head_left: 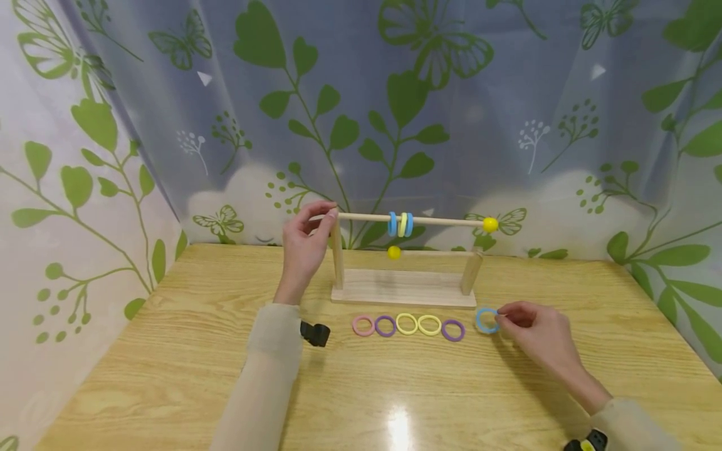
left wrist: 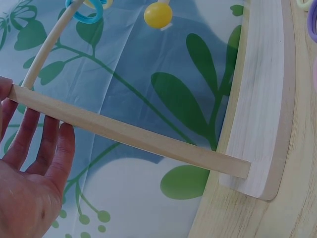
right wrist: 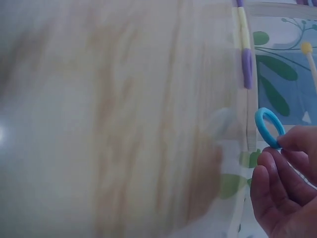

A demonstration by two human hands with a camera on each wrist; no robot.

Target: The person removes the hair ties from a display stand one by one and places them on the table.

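At the top of the left post (left wrist: 124, 129) of a wooden stand, my left hand (head_left: 304, 241) grips the post end between thumb and fingers. An upper rod (head_left: 445, 222) runs right from there to a yellow ball (head_left: 490, 224). Two blue rings (head_left: 392, 224) with a yellow ring (head_left: 402, 225) between them hang on this rod. My right hand (head_left: 538, 329) pinches another blue ring (right wrist: 263, 130) between thumb and fingertips, right of the row on the table. In the right wrist view that ring is tilted, its hole showing.
Before the stand's base (head_left: 406, 293) lies a row: a pink ring (head_left: 354, 326), two purple rings (head_left: 444, 331) and two yellow rings (head_left: 397, 324). A shorter lower rod (head_left: 434, 253) ends in a yellow ball (head_left: 393, 252). Behind the table (head_left: 186, 351) hangs a leaf-patterned curtain (head_left: 350, 75).
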